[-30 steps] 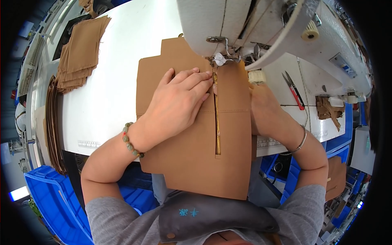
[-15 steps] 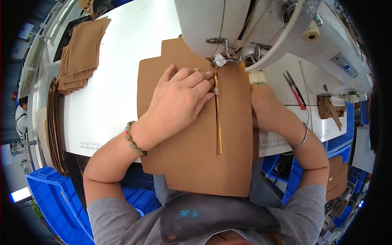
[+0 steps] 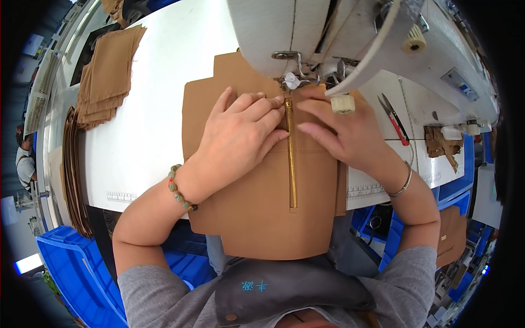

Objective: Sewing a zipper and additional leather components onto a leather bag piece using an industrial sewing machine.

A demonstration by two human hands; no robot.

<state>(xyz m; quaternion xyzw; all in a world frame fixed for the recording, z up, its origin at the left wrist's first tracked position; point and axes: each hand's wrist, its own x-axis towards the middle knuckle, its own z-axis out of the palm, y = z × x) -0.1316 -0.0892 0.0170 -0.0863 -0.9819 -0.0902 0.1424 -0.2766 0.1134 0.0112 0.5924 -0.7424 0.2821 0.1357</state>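
A brown leather-like panel (image 3: 257,202) with a gold-toothed zipper (image 3: 292,164) set into it lies under the sewing machine's needle area (image 3: 291,82) and overhangs the table's front edge. My left hand (image 3: 246,126) rests flat on the panel, just left of the zipper, its fingertips at the zipper's top end. To the right of the zipper, my right hand (image 3: 342,128) lies over the panel with thumb and fingers apart, partly behind a white knob (image 3: 343,104). Another brown layer (image 3: 342,188) shows beneath the panel's right edge.
Red-handled snips (image 3: 395,123) lie on the table at right, near brown scraps (image 3: 442,146). Stacked brown pieces (image 3: 109,71) sit at far left, with more folded pieces (image 3: 74,169) standing at the table's left edge. Blue bins (image 3: 74,262) stand below. Another person (image 3: 25,161) is at far left.
My right hand has come from under the panel's right edge onto its top, beside the zipper. The panel's lower end has shifted slightly left. My left hand stays nearly still.
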